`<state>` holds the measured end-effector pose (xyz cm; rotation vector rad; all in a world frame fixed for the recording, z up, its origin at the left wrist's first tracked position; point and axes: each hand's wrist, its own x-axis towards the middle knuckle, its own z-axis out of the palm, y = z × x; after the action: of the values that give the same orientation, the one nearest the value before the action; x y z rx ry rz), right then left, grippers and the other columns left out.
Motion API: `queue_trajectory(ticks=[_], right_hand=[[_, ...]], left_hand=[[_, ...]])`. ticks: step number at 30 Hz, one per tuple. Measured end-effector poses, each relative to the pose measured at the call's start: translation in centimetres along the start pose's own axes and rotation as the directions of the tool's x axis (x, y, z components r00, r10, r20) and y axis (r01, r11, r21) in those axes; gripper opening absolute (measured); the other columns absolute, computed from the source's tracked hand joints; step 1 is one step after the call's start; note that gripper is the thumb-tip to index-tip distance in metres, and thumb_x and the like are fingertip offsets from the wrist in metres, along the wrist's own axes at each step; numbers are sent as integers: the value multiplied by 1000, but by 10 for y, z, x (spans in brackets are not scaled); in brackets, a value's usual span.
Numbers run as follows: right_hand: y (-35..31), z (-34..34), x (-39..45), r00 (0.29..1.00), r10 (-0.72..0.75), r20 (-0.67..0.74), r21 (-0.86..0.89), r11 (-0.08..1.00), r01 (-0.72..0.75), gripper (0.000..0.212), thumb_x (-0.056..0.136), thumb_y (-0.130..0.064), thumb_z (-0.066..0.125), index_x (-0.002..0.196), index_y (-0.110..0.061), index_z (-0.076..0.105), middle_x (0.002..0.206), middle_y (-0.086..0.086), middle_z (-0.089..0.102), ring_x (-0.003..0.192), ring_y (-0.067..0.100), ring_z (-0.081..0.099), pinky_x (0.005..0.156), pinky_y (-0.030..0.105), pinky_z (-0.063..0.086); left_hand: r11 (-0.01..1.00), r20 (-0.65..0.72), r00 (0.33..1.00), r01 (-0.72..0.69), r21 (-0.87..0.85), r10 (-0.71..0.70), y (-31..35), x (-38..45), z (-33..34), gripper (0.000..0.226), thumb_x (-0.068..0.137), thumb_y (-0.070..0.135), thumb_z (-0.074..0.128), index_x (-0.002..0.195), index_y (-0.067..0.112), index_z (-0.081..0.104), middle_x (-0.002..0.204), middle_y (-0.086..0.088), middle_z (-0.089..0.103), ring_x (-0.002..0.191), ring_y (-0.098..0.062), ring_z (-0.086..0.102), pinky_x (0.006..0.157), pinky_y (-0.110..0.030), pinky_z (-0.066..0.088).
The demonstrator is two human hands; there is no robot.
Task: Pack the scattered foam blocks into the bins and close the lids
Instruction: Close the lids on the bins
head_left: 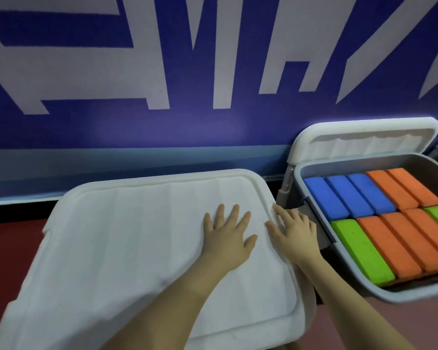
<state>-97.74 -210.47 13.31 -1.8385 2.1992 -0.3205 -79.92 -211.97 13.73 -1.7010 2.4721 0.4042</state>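
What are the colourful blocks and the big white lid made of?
The blocks in the grey bin look like foam: matte, slightly grainy faces, soft rounded edges, no shine. The white lid under both hands looks like moulded plastic: smooth, with a raised rim and shallow ridges, though blur makes its finish hard to judge.

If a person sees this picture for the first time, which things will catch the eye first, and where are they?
First the two bare hands in the middle: the left hand lies flat on the white lid of the closed bin, the right hand rests at that lid's right edge. Then, at right, the open grey bin packed with blue, orange and green foam blocks, its lid up against the blue wall.
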Motion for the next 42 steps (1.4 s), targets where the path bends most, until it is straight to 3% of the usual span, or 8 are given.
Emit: queue_trajectory(ticks=[5, 9, 12, 17, 20, 27, 33, 42], right_hand=[[7, -8, 20, 989, -8, 145, 13, 1000, 6, 102, 68, -82, 10, 152, -25, 18, 149, 1, 40, 140, 22, 26, 114, 43, 9], [8, -6, 27, 976, -32, 217, 23, 999, 28, 89, 76, -76, 11, 151, -30, 17, 146, 3, 43, 141, 21, 25, 115, 46, -4], [7, -6, 26, 989, -7, 148, -14, 1000, 9, 100, 70, -81, 7, 151, -24, 19, 139, 2, 46, 136, 25, 32, 115, 46, -4], [-7, -2, 7, 988, 149, -30, 250, 959, -137, 58, 89, -50, 57, 132, -14, 42, 127, 5, 50, 125, 29, 41, 108, 41, 18], [-13, 5, -5, 987, 137, -81, 185, 975, -120, 46, 95, -37, 53, 133, -15, 45, 128, 4, 53, 124, 25, 45, 106, 41, 21], [-11, 5, -24, 1000, 30, -1, 126, 992, -30, 62, 100, -26, 38, 153, -12, 9, 146, 3, 41, 128, 21, 45, 110, 40, 21], [-11, 0, -29, 999, -41, -8, 193, 980, 42, 59, 102, -21, 38, 152, -9, 10, 147, 9, 37, 118, 25, 52, 88, 33, 44], [-8, 4, -25, 994, -93, -58, 144, 984, 101, 58, 100, -16, 40, 153, -12, 16, 137, 11, 49, 107, 27, 57, 79, 34, 47]], left_hand=[[999, -29, 1000, -10, 49, 12, -2, 0, 2, 63, 96, 62, 13, 151, 37, -6, 161, 5, -10, 146, -30, -13, 114, -56, -5], [994, 4, 1000, -22, 105, 22, -2, 5, -1, 65, 95, 63, 11, 151, 36, -8, 161, 2, -10, 146, -32, -11, 114, -57, -1], [993, -3, 1000, -23, 115, 23, -2, 7, 2, 65, 95, 64, 11, 151, 36, -9, 161, 2, -10, 146, -33, -10, 114, -58, 0], [994, -46, 999, -5, 109, 10, -1, 5, 7, 65, 94, 63, 8, 150, 37, -9, 161, 3, -10, 146, -32, -11, 114, -57, -3], [993, -59, 998, -1, 116, 7, 0, 4, 7, 65, 94, 64, 8, 150, 37, -9, 161, 4, -10, 147, -31, -10, 115, -57, -3], [992, -52, 999, 8, 122, -2, 0, 5, 8, 64, 95, 63, 10, 150, 37, -9, 160, 4, -11, 146, -31, -12, 114, -58, -5], [996, -79, 997, 28, 90, -21, 4, 2, 10, 62, 96, 61, 11, 150, 38, -9, 160, 6, -12, 146, -29, -14, 115, -57, -7], [997, -85, 996, 36, 66, -30, 3, 5, 16, 62, 95, 62, 9, 150, 40, -9, 160, 8, -14, 146, -26, -17, 114, -55, -9]])
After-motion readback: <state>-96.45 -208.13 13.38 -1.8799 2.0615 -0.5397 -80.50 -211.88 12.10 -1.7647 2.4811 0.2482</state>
